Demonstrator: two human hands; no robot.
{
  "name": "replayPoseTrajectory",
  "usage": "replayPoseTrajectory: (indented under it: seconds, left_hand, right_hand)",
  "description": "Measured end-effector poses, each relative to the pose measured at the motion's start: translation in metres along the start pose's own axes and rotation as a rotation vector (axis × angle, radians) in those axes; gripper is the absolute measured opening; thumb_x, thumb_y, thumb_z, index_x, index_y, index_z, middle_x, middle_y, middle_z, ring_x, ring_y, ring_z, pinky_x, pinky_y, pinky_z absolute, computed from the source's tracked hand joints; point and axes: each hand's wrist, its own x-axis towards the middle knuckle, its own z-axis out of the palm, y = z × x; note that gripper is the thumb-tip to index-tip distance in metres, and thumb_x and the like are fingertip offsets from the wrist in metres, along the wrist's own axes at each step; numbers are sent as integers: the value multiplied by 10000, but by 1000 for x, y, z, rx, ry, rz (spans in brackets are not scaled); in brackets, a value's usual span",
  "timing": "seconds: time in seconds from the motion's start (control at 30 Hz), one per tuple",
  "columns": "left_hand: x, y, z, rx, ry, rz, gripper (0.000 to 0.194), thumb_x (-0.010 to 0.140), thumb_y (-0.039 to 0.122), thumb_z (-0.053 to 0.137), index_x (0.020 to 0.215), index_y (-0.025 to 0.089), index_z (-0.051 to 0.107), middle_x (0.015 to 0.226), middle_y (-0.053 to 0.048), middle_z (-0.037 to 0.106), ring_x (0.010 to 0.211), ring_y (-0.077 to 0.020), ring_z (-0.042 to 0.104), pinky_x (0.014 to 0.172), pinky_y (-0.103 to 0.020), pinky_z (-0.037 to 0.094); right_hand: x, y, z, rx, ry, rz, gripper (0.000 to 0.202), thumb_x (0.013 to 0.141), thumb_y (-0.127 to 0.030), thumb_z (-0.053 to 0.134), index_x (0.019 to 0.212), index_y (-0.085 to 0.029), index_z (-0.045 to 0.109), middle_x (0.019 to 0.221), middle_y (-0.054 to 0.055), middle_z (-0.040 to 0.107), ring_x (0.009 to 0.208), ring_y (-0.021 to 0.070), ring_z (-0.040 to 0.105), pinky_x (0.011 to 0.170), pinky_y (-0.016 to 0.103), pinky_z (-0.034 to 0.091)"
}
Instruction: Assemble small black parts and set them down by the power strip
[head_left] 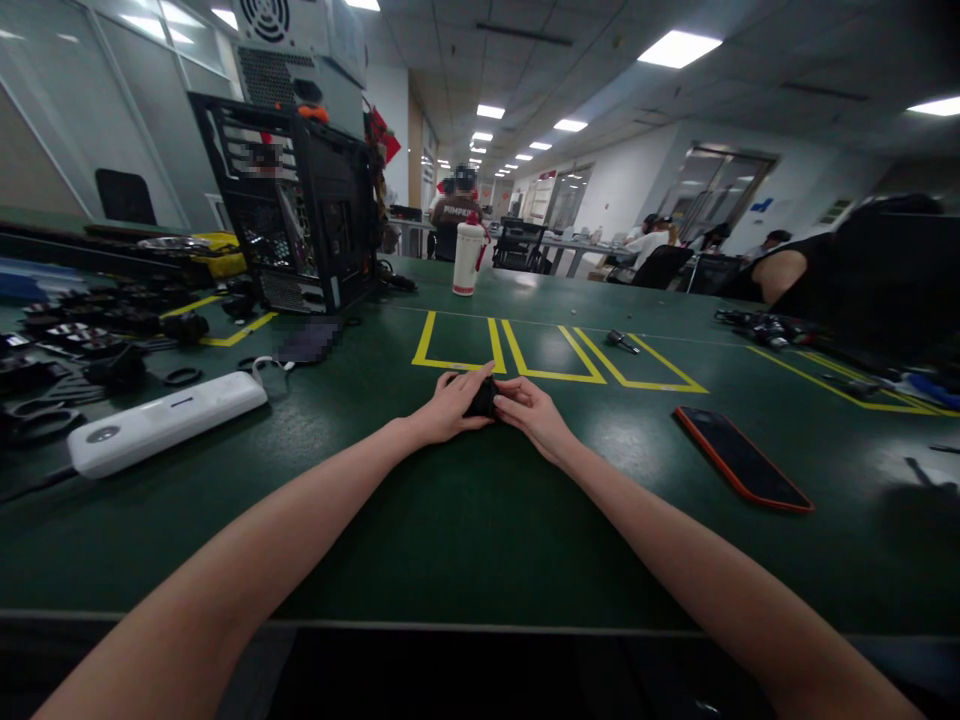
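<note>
The left hand (pixel 450 408) curls its fingers around the black part (pixel 482 398), well inside the table's (pixel 480 540) near edge; the right hand (pixel 534 412) pinches its right side. Uneven pressure could cause slippage.

Green worktop (pixel 420 540) looked smooth and semi-glossy, with pale glare across its surface. Small black held part (pixel 482 400) appeared dull, its material too dark to tell. White elongated device (pixel 169 420) had smooth, plastic-looking shell with soft sheen. Orange-edged phone (pixel 742 455) showed glossy, glass-like face. Dark computer case (pixel 341 215) carried perforated, metal-looking mesh; grey box (pixel 337 40) above looked metallic. Pale tumbler (pixel 468 260) appeared smooth. Yellow strips (pixel 551 377) resembled flat tape.
</note>
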Motion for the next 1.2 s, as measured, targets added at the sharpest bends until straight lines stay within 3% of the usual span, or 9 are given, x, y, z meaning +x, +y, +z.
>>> replayPoseTrajectory:
  seconds: [0.17,0.3,0.43,0.6,0.77,0.87,0.97,1.2]
  left_hand:
    - [3,-1,6,-13,44,34,850,689,286,578,1326,161,30,1300,-148,331,1194,-258,327,972,-430,253]
    - [3,3,5,-4,50,35,809,681,264,567,1313,169,70,1266,-136,365,1181,-258,339,965,-443,263]
    - [2,4,3,13,44,16,684,678,265,562,1256,177,206,1219,-120,402,1153,-256,365,956,-439,274]
    - [4,2,5,30,47,10,631,663,270,574,1202,169,262,1170,-115,427,1107,-254,400,941,-431,289]
    - [3,2,5,23,48,-1,622,659,262,577,1190,175,265,1158,-107,430,1109,-252,402,942,-425,291]
    - [3,3,4,18,43,-12,631,655,255,581,1194,175,262,1162,-109,429,1119,-260,394,946,-431,287]
    - [2,4,3,16,42,-10,623,660,261,577,1193,169,267,1161,-112,431,1117,-261,396,950,-433,283]
    - [2,0,6,11,53,13,629,663,268,574,1198,170,259,1172,-112,417,1107,-253,400,942,-430,292]
  right_hand:
    - [0,0,1,17,39,41,301,631,-249,667,912,-243,558,913,-2,581,817,122,564,772,308,458]
    - [2,2,-1,29,24,68,354,624,-244,669,960,-203,566,952,30,593,850,140,568,838,344,432]
    - [4,4,-2,8,-3,-19,340,597,-205,683,918,-186,571,969,28,597,892,150,566,896,353,397]
    - [1,2,-2,-52,-22,-94,377,555,-170,703,897,-211,548,922,3,594,884,146,566,873,347,417]
    - [-1,0,2,-22,24,-11,247,649,-283,639,873,-224,553,903,6,592,848,139,564,798,336,451]
    - [1,1,2,-29,59,-7,292,649,-296,640,920,-226,556,913,18,597,845,144,562,791,338,450]
    - [3,2,1,-65,41,-15,346,647,-276,643,976,-206,561,966,37,600,883,154,558,845,354,420]
    - [-1,0,0,-49,-35,-100,330,594,-196,686,896,-215,554,967,-2,578,889,130,559,876,321,408]
